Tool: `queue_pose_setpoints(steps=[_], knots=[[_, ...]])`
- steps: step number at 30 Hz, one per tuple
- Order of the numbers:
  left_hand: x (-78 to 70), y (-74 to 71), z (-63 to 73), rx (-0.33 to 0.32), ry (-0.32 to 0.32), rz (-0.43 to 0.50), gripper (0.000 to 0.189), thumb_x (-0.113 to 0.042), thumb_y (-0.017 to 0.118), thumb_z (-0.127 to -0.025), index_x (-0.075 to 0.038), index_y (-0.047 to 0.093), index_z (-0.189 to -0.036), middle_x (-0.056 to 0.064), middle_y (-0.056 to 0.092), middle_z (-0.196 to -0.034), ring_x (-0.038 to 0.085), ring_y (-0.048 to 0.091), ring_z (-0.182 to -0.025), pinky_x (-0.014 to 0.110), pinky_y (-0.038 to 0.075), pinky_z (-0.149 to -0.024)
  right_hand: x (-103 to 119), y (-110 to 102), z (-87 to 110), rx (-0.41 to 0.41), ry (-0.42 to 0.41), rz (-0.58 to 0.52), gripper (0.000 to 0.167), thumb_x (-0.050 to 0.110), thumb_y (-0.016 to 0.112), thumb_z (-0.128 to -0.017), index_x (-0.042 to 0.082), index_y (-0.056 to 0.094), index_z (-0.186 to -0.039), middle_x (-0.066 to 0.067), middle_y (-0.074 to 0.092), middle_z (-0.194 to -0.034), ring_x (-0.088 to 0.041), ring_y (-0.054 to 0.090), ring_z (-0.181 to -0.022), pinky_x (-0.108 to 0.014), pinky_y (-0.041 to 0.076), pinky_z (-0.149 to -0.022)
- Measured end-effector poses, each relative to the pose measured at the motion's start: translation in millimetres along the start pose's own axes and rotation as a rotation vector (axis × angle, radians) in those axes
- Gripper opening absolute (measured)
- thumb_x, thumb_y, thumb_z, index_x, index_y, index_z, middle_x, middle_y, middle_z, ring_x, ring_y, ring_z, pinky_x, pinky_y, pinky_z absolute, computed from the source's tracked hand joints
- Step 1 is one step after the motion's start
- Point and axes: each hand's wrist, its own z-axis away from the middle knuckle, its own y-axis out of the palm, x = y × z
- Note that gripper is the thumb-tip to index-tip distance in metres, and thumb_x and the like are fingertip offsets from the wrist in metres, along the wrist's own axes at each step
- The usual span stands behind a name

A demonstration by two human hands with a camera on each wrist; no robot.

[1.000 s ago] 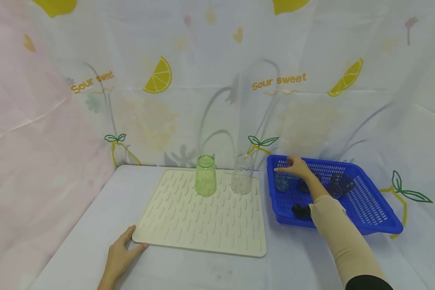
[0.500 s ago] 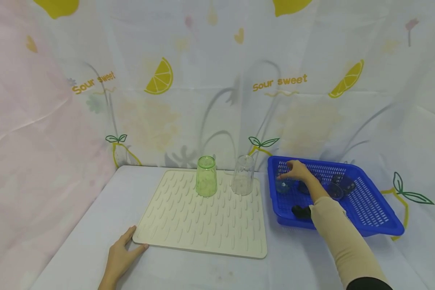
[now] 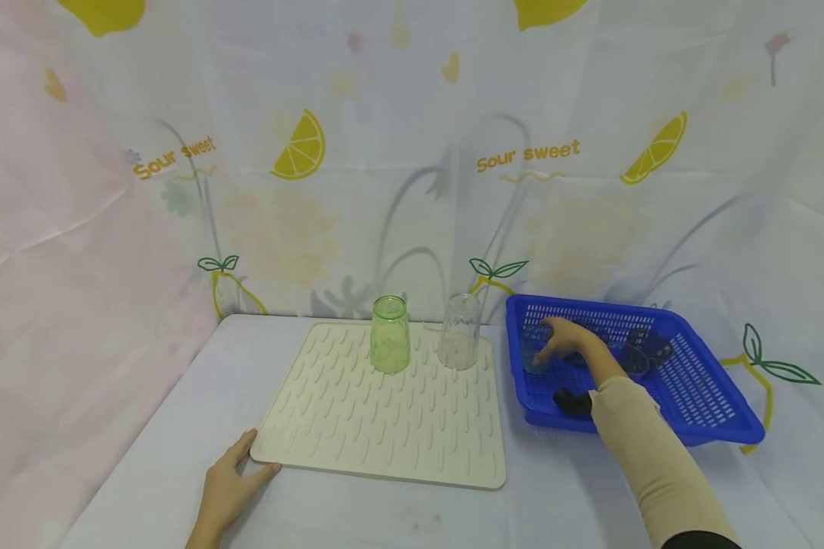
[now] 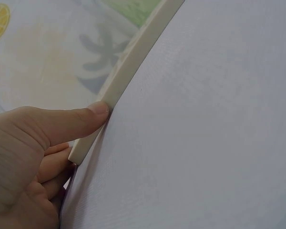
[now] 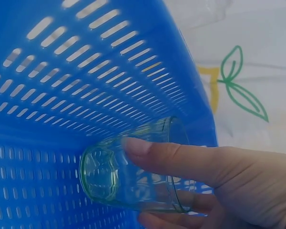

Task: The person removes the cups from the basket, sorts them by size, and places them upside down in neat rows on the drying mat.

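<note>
In the head view my left hand (image 3: 225, 488) holds the near-left corner of a cream ridged drying mat (image 3: 384, 427). Its thumb presses the front edge, as the left wrist view shows, with the other fingers round the side. My right hand (image 3: 566, 341) reaches into a blue plastic basket (image 3: 721, 396) and grips a clear, greenish-tinted drinking glass (image 5: 105, 171) at the basket's left end. The thumb lies along the glass's side, fingers partly hidden behind it. A green glass (image 3: 390, 335) and a clear glass (image 3: 459, 335) stand upside down on the mat's back part.
Several dark things and another clear glass (image 3: 632, 360) lie in the basket beyond my right forearm. A black object (image 3: 570, 401) sits near its front wall. Behind the white-covered table (image 3: 357, 511) hangs a printed cloth (image 3: 384, 191).
My right hand has lowered in the basket and its thumb and fingers have come onto the glass. The left hand and the glasses on the mat have stayed put.
</note>
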Motion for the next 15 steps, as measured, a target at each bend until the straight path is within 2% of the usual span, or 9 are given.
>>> queue_pose_setpoints(steps=[7,12,15], knots=[[-0.7,-0.9,-0.4,0.014,-0.027,-0.006,0.081,-0.022,0.079,-0.073,0.015,0.039,-0.133,0.032,0.036,-0.138,0.053,0.033,-0.126,0.063,0.030,-0.103,-4.4,-0.5,-1.9,0.003,-0.006,-0.036,0.090,0.004,0.079,-0.070,-0.016,0.024,-0.138,-0.043,0.036,-0.133,-0.051,0.048,-0.115,-0.048,0.054,-0.087],[-0.1,-0.2,-0.7,0.019,-0.037,-0.006,0.082,-0.023,0.080,-0.073,0.014,0.039,-0.134,0.031,0.035,-0.139,0.052,0.032,-0.127,0.062,0.030,-0.104,-9.9,-1.8,-2.9,-0.074,-0.062,-0.002,0.084,0.009,0.079,-0.069,-0.019,0.033,-0.132,-0.040,0.039,-0.131,-0.050,0.049,-0.114,-0.044,0.056,-0.083],[-0.2,0.2,-0.7,0.015,-0.037,-0.006,0.082,-0.024,0.080,-0.073,0.014,0.039,-0.134,0.031,0.036,-0.139,0.052,0.032,-0.127,0.062,0.030,-0.104,-11.4,-3.0,-2.7,-0.122,-0.107,-0.001,0.082,0.011,0.079,-0.071,-0.019,0.034,-0.132,-0.038,0.041,-0.132,-0.050,0.049,-0.114,-0.048,0.054,-0.086]])
